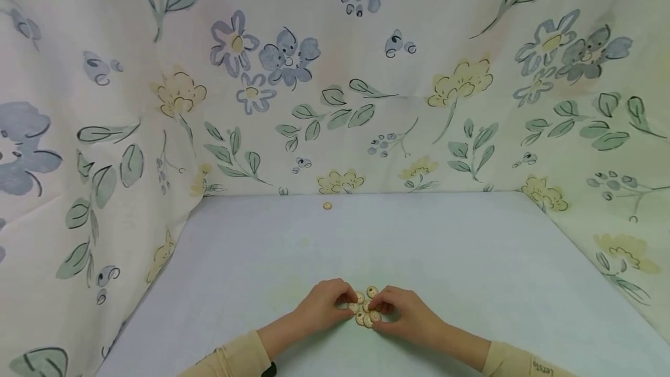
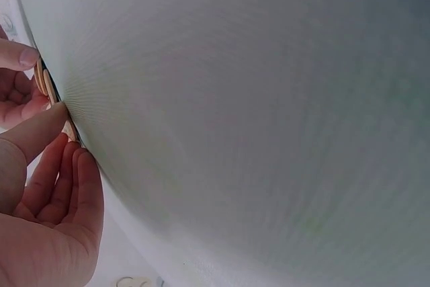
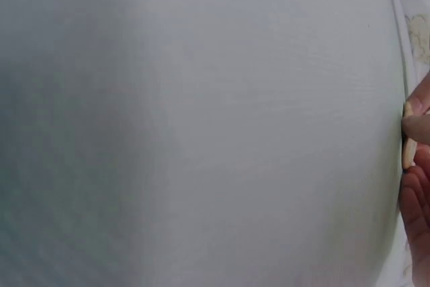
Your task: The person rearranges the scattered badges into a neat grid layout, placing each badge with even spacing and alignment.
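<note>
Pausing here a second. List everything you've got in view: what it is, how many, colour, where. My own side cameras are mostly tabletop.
Clustered discs: about seven visible, some overlapped, pale wood with dark marks; between the hands
Lone disc: one, pale wood; near the table's far edge
Table: one, whitish; beneath the discs
Floral fabric: number of pieces unclear, white with blue, yellow and green print; behind and beside the table
Dark item: one, black, too little shown to identify; at the left cuff
Left sleeve: one, cream; lower left
Right sleeve: one, cream, dark lettering; lower right
Left hand: one, bare; cluster's left side
Right hand: one, bare; cluster's right side
</note>
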### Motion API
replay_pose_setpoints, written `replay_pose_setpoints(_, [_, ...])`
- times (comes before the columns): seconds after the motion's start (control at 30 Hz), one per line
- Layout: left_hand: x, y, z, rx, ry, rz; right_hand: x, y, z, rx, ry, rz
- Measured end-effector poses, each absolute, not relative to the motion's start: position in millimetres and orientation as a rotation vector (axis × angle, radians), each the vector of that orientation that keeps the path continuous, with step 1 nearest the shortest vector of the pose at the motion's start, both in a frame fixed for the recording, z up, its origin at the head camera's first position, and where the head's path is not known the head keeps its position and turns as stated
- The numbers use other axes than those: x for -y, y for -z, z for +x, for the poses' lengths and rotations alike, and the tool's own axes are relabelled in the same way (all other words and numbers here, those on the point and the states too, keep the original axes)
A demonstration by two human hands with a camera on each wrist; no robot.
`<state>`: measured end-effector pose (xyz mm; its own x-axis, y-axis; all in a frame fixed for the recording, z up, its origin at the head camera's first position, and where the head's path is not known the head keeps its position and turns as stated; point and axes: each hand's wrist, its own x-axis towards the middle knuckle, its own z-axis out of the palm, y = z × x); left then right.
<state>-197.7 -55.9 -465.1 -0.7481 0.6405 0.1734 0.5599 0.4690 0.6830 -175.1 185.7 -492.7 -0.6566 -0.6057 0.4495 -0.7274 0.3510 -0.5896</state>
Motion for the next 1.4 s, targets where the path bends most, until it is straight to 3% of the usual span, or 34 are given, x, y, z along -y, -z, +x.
replay_pose_setpoints(0.77, [57,467,-200,-2.561,-1.186,1.054,-187,469,-186,2.649,-1.284,1.136])
replay_pose_setpoints(1.4, [58,468,-200,-2.564,-1.198,1.052,-182,475,-257,2.856,-1.281,0.745])
